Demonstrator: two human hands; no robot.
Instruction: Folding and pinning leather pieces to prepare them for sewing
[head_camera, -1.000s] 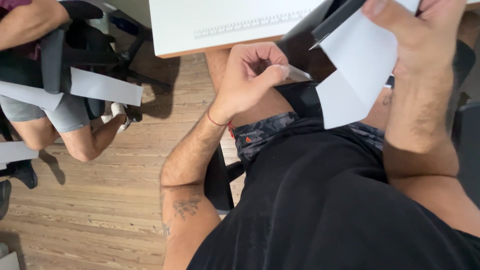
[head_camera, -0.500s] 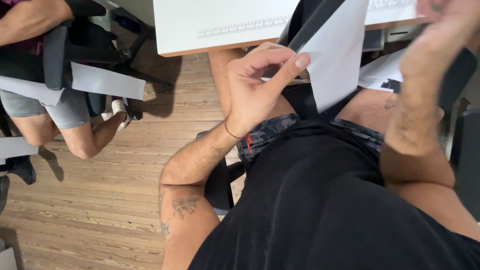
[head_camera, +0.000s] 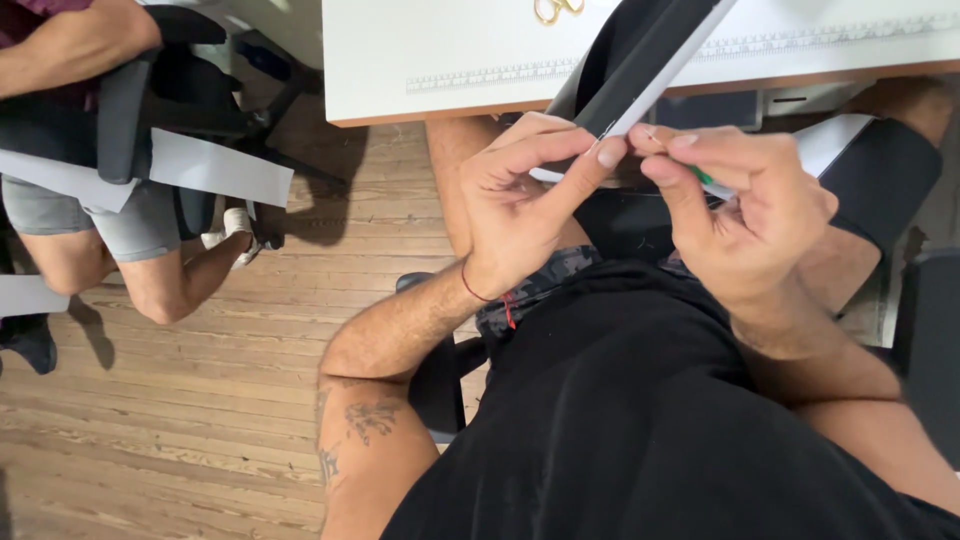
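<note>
Your two hands met over your lap, just below the edge of the one white table (head_camera: 400, 50); your left hand (head_camera: 515, 205) pinched the lower end of one folded sheet, dark on one face and white on the other (head_camera: 640, 65), between thumb and forefinger; your right hand (head_camera: 745, 215) was closed on one green-tipped pen (head_camera: 703, 178), its point at that same end; one ruler strip (head_camera: 480, 75) and one pair of gold scissors (head_camera: 555, 10) lay on the table; one other person (head_camera: 90, 120) sat to the left, holding one white sheet (head_camera: 215, 170).
</note>
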